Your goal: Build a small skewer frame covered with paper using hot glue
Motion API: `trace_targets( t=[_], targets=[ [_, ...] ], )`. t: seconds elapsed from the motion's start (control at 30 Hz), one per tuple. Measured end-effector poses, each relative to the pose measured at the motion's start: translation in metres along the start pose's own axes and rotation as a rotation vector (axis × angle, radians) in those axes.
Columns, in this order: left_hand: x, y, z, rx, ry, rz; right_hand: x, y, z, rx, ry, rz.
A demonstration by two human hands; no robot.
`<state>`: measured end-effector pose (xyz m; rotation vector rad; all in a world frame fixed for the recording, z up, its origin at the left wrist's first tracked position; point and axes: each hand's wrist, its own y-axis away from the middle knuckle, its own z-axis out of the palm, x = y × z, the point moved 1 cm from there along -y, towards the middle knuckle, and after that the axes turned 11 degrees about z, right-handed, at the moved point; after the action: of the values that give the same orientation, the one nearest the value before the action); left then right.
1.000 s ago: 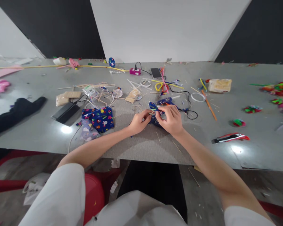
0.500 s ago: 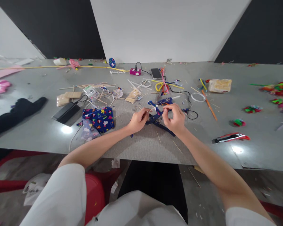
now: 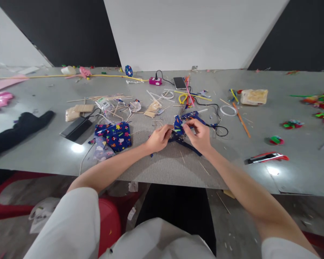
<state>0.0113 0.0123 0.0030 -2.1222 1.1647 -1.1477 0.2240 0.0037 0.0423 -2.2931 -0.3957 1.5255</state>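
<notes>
Over the near middle of the table, my left hand (image 3: pixel 159 139) is closed in a pinch, with what looks like a thin wooden stick at its fingertips. A small piece of blue patterned fabric (image 3: pixel 178 124) stands between my hands, its face turned toward me. My right hand (image 3: pixel 198 136) pinches its right edge between thumb and forefinger. Dark blue strips (image 3: pixel 189 147) lie crossed on the table beneath both hands, partly covered by them. Behind my right hand is more bunched blue fabric (image 3: pixel 190 115).
Folded blue patterned cloth (image 3: pixel 118 136) and a black adapter box (image 3: pixel 77 128) lie left. Wooden sticks and scraps spread behind my hands. A red-and-black utility knife (image 3: pixel 266 157), an orange strip (image 3: pixel 241 120) and a white ring (image 3: pixel 228 110) are right. A phone (image 3: pixel 179 83) lies at the back.
The blue fabric piece has been turned and spread, so more of its patterned face shows. My right hand has shifted slightly left, closer to my left hand, which stays nearly in place.
</notes>
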Motion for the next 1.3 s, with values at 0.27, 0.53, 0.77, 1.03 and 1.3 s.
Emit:
trace_targets(
  t=[0.27, 0.53, 0.77, 1.03, 1.3],
  targets=[
    [-0.002, 0.0, 0.0, 0.003, 0.001, -0.009, -0.001, 0.002, 0.002, -0.005, 0.014, 0.015],
    [-0.007, 0.003, 0.001, 0.031, -0.03, -0.091, 0.0, 0.0, -0.001, -0.019, 0.045, 0.016],
    [-0.008, -0.001, -0.006, 0.128, -0.072, -0.128, 0.0, -0.001, -0.002, -0.013, 0.026, 0.09],
    [-0.007, 0.003, -0.001, 0.113, -0.022, -0.067, 0.053, -0.035, -0.035, 0.243, 0.707, 0.187],
    [-0.006, 0.003, -0.001, 0.105, -0.005, -0.094, 0.099, -0.055, -0.034, 0.008, 0.996, 0.455]
  ],
)
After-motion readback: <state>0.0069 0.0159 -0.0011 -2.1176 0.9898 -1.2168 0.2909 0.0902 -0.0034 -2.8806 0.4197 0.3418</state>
